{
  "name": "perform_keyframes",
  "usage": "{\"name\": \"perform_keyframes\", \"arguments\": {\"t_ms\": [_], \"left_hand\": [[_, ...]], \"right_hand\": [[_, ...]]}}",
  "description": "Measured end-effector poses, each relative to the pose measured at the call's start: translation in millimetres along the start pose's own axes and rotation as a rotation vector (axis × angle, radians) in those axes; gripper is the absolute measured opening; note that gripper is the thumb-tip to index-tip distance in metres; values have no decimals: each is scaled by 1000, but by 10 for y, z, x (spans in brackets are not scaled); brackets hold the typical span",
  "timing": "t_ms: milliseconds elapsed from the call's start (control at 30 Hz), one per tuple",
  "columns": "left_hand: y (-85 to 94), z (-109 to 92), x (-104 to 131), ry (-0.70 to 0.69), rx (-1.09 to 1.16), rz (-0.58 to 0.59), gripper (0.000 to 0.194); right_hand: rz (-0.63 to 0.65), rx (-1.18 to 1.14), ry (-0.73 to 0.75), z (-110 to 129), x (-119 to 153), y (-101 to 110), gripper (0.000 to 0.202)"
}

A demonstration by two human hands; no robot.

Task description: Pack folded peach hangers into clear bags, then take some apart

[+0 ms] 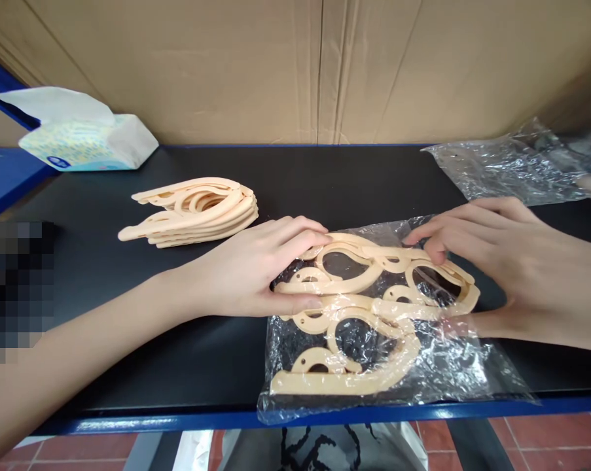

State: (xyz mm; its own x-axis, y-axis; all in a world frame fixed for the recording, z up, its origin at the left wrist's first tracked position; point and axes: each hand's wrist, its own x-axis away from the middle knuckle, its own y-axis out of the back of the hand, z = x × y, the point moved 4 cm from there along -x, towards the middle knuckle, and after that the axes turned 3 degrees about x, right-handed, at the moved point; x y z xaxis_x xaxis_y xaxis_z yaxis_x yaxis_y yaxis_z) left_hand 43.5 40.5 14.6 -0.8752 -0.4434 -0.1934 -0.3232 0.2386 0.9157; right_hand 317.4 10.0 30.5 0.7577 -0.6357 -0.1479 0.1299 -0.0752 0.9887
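A clear plastic bag (452, 366) lies flat near the table's front edge, with several beige folding hangers (403, 366) inside it. My left hand (270, 268) grips the hangers through the film at the bag's left side, thumb below and fingers above. At the right side, my right hand (501, 268) holds the bag and the hanger under it, fingertips on the upper edge and thumb lower down. To the left, behind my left forearm, a neat stack of the same beige folding hangers (201, 216) rests on the black tabletop.
A tissue pack (89, 140) with a tissue pulled up stands at the back left. Crumpled clear plastic bags (511, 167) lie at the back right. Brown cardboard (226, 72) walls off the rear. The black table (103, 360) has a blue front edge.
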Motion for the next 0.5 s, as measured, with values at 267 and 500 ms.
{"name": "perform_keyframes", "arguments": {"t_ms": [267, 500], "left_hand": [[-7, 11, 7, 1, 22, 10, 54], [-5, 8, -11, 3, 44, 13, 56]], "right_hand": [[132, -164, -91, -206, 66, -3, 38], [159, -307, -188, -56, -82, -41, 41]]}}
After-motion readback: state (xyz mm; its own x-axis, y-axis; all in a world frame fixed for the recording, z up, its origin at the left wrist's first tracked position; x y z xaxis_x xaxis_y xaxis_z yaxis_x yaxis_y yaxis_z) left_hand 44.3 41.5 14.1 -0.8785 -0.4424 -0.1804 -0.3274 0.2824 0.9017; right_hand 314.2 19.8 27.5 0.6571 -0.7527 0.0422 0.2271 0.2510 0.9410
